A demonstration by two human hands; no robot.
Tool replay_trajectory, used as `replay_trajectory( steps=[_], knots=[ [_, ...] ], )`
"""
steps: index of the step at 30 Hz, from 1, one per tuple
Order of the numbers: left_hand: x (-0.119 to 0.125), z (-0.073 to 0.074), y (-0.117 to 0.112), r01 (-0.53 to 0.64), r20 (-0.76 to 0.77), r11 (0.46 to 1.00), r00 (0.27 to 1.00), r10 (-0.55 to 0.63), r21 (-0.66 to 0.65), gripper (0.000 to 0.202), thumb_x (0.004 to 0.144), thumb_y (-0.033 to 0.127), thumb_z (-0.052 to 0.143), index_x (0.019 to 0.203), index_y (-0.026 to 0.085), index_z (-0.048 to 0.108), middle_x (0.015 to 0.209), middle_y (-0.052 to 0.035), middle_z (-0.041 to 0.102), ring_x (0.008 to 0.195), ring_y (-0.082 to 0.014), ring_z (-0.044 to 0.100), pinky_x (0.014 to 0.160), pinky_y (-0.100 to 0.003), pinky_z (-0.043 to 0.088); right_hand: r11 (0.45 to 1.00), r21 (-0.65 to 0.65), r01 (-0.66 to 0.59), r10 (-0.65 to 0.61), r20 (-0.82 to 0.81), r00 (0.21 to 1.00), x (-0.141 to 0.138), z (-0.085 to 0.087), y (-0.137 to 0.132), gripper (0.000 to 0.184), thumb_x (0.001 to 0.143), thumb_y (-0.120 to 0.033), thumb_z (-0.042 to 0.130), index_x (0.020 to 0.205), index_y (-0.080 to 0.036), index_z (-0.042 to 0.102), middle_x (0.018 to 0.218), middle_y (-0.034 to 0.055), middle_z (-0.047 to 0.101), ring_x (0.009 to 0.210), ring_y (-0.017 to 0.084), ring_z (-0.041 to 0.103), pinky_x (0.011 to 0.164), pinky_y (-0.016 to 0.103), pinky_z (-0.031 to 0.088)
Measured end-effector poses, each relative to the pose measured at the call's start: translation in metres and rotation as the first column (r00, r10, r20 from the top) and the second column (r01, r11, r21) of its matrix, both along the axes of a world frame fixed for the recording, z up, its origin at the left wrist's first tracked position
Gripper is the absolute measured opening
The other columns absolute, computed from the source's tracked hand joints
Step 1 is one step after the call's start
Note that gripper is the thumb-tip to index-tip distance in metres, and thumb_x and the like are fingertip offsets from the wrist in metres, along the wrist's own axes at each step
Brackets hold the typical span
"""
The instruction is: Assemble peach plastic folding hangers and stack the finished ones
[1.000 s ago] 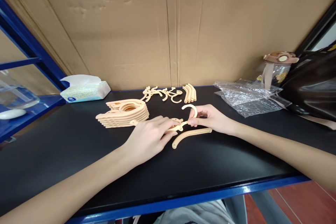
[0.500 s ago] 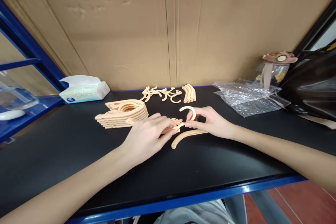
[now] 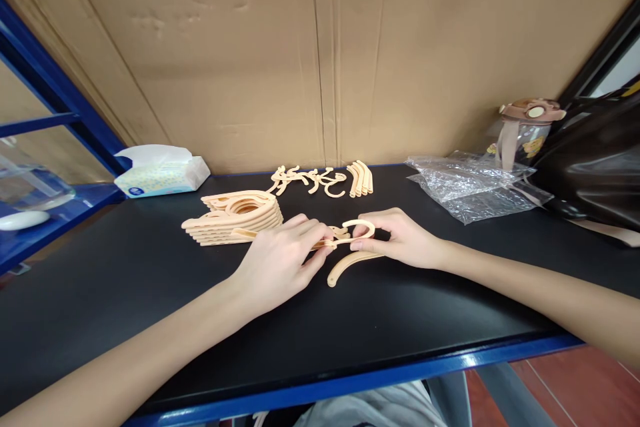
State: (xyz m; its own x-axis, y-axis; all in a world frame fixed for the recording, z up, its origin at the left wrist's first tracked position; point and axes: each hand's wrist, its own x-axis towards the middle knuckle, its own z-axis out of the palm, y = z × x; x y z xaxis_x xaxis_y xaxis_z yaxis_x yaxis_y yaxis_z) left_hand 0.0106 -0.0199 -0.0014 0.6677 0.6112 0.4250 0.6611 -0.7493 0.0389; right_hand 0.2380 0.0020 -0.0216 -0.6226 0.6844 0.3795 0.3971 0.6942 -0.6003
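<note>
Over the middle of the black table, my left hand (image 3: 287, 257) is closed on a beige hanger arm (image 3: 245, 234), whose far end sticks out past the knuckles on the left. My right hand (image 3: 397, 237) pinches a beige hanger hook (image 3: 364, 224) between thumb and fingers. The hook's stem meets the arm at my left fingertips; how they join there is hidden. Below my right hand lies a loose curved hanger arm (image 3: 345, 267). Just behind the fingers, another beige piece (image 3: 340, 231) shows in part. Left of my left hand rises a neat stack of folded hangers (image 3: 233, 215).
Loose hooks (image 3: 310, 178) and a row of hanger arms (image 3: 361, 178) lie at the back. A tissue pack (image 3: 163, 171) stands back left. Clear plastic bags (image 3: 467, 183), a bottle (image 3: 530, 130) and a dark bag (image 3: 595, 167) take up the right side.
The hook in my right hand has tipped down from upright to nearly flat, its curve lower. The arm end beside the stack has shifted slightly left. My left hand stays in place.
</note>
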Motion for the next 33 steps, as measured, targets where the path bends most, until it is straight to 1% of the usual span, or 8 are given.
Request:
replay_trajectory(
  steps=[3,6,12,16,22,26,28,33],
  knots=[
    [0.0001,-0.0008,0.0004,-0.010,0.023,1.000,1.000,0.011,-0.018,0.013,0.091,0.026,0.049,0.088,0.018,0.059,0.081,0.0017,0.064,0.072,-0.0139,0.056,0.055,-0.023,0.035,1.000,0.000,-0.002,0.002,-0.045,0.999,0.0000,-0.0009,0.0001,0.028,0.088,-0.041,0.054,0.079,-0.017,0.063,0.068,-0.0017,0.057,0.059,0.009,0.047,0.058,0.021,0.037],
    [0.0001,-0.0021,0.0004,0.013,0.044,0.999,0.999,-0.011,-0.042,0.012,0.091,0.027,0.051,0.088,0.019,0.059,0.082,0.0028,0.065,0.073,-0.0129,0.056,0.056,-0.022,0.036,1.000,-0.015,0.008,-0.009,-0.073,0.997,0.0002,-0.0016,0.0006,0.028,0.088,-0.041,0.053,0.079,-0.016,0.064,0.069,-0.0008,0.058,0.060,0.009,0.048,0.058,0.021,0.038],
    [0.0007,-0.0028,-0.0015,0.075,0.036,0.995,0.997,-0.073,-0.062,0.013,0.092,0.028,0.048,0.093,0.020,0.059,0.081,0.0018,0.063,0.071,-0.0111,0.056,0.055,-0.021,0.035,0.992,-0.109,0.055,-0.063,-0.074,0.995,0.0004,0.0017,0.0006,0.031,0.086,-0.045,0.055,0.079,-0.016,0.062,0.065,-0.0016,0.058,0.059,0.010,0.049,0.057,0.021,0.039],
    [0.0014,-0.0024,-0.0027,0.108,0.021,0.992,0.994,-0.107,-0.060,0.015,0.093,0.027,0.047,0.091,0.019,0.059,0.080,0.0010,0.062,0.069,-0.0109,0.056,0.054,-0.020,0.034,0.992,-0.113,0.057,-0.064,-0.060,0.996,-0.0001,0.0033,0.0007,0.031,0.087,-0.045,0.054,0.079,-0.015,0.062,0.066,-0.0011,0.059,0.060,0.010,0.050,0.059,0.021,0.039],
    [0.0018,-0.0034,-0.0015,0.078,0.047,0.994,0.996,-0.074,-0.072,0.016,0.093,0.029,0.044,0.091,0.020,0.057,0.080,0.0015,0.063,0.068,-0.0107,0.057,0.052,-0.019,0.034,0.994,-0.097,0.049,-0.059,-0.095,0.994,-0.0009,0.0042,-0.0005,0.029,0.087,-0.042,0.055,0.078,-0.016,0.061,0.065,-0.0014,0.059,0.059,0.010,0.051,0.058,0.021,0.040],
    [0.0017,-0.0026,-0.0018,0.006,0.054,0.992,0.999,0.000,-0.125,0.018,0.095,0.029,0.040,0.088,0.019,0.053,0.072,0.0037,0.062,0.054,-0.0082,0.053,0.047,-0.019,0.030,0.993,-0.109,0.035,-0.046,-0.106,0.993,-0.0011,0.0038,-0.0020,0.026,0.087,-0.040,0.055,0.079,-0.016,0.061,0.065,-0.0012,0.060,0.059,0.010,0.053,0.057,0.021,0.041],
    [0.0015,-0.0021,-0.0023,-0.009,0.057,0.987,0.998,0.018,-0.158,0.016,0.095,0.029,0.040,0.089,0.019,0.051,0.068,0.0054,0.060,0.049,-0.0074,0.050,0.046,-0.019,0.029,0.990,-0.135,0.035,-0.052,-0.123,0.991,-0.0009,0.0032,-0.0020,0.026,0.087,-0.039,0.055,0.077,-0.016,0.060,0.065,-0.0010,0.060,0.060,0.010,0.054,0.059,0.022,0.042],
    [0.0014,-0.0012,-0.0033,0.041,0.088,0.983,0.996,-0.025,-0.179,0.012,0.092,0.030,0.046,0.099,0.022,0.053,0.077,0.0061,0.064,0.057,-0.0071,0.056,0.051,-0.018,0.033,0.972,-0.230,0.049,-0.107,-0.245,0.964,0.0005,0.0039,0.0000,0.028,0.088,-0.036,0.053,0.069,-0.016,0.054,0.065,-0.0010,0.058,0.060,0.009,0.055,0.060,0.022,0.044]
  ],
)
